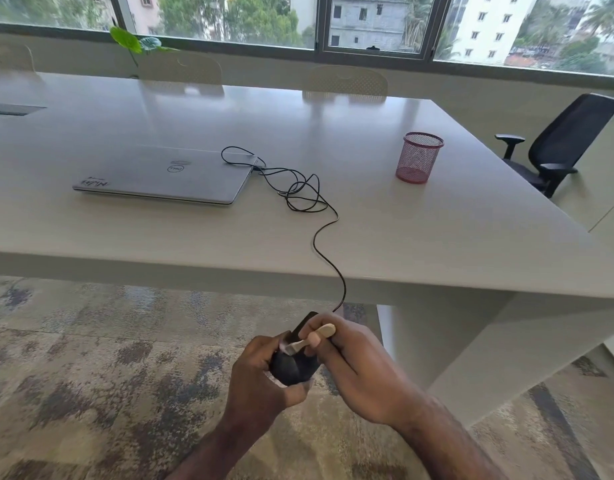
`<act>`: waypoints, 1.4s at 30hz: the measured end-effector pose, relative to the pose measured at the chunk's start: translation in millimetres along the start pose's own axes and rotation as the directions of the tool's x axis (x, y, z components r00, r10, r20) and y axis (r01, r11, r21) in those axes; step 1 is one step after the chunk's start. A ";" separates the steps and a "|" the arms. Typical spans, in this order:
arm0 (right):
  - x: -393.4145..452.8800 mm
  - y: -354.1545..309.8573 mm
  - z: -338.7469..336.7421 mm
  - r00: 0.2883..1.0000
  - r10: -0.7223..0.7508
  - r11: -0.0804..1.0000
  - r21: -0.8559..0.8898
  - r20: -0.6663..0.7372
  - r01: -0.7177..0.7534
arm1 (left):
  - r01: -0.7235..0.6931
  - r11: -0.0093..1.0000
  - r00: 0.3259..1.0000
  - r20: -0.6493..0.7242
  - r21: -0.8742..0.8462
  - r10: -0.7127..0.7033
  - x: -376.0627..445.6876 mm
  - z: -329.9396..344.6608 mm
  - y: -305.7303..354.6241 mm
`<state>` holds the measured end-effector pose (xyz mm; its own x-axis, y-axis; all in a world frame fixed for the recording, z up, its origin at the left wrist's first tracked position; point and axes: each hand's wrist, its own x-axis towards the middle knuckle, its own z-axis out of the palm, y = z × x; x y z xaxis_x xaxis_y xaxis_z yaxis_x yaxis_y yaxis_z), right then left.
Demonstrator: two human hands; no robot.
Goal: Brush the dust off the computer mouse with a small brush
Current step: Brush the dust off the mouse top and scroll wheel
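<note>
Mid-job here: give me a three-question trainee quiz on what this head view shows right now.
1. True or false: the mouse lies on the table.
2. Which hand holds the brush? A) left hand B) right hand
3. Fill in: the mouse cable runs up over the table edge to the closed ____.

Key: 1 false, it is held off the table; 2 B; 3 laptop.

My left hand (pixel 260 379) covers the near and left side of the mouse (pixel 293 367). My right hand (pixel 361 368) hides the brush (pixel 310 341) handle's middle. Bristle contact is blurred. Both forearms are cut off at the bottom edge.
</note>
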<state>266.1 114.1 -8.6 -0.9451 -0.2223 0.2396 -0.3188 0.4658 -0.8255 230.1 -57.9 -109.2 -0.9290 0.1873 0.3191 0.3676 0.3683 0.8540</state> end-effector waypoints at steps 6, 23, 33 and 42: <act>-2.5 5.7 1.7 0.996 0.021 0.998 0.059 0.084 -0.026 | 0.000 1.000 1.000 0.007 -0.013 0.000 0.8 -0.7 5.0; -7.5 14.5 2.6 0.995 -0.021 0.992 0.120 -0.095 0.032 | 0.076 0.993 0.997 -0.017 -0.093 -0.078 2.9 -1.1 12.6; -2.4 20.9 -12.1 0.973 -0.009 0.978 0.201 -0.231 0.056 | 0.051 0.994 0.997 -0.049 -0.102 -0.056 9.0 -0.9 8.9; -4.8 20.7 -4.5 0.999 -0.033 0.977 0.210 -0.040 0.041 | 0.015 0.997 0.999 -0.045 -0.072 -0.018 10.3 -1.2 9.1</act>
<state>263.6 128.7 -24.5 -0.9362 -0.2028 0.2871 -0.3348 0.2660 -0.9039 223.8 -53.7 -97.7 -0.9364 0.1397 0.3219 0.3500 0.3048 0.8858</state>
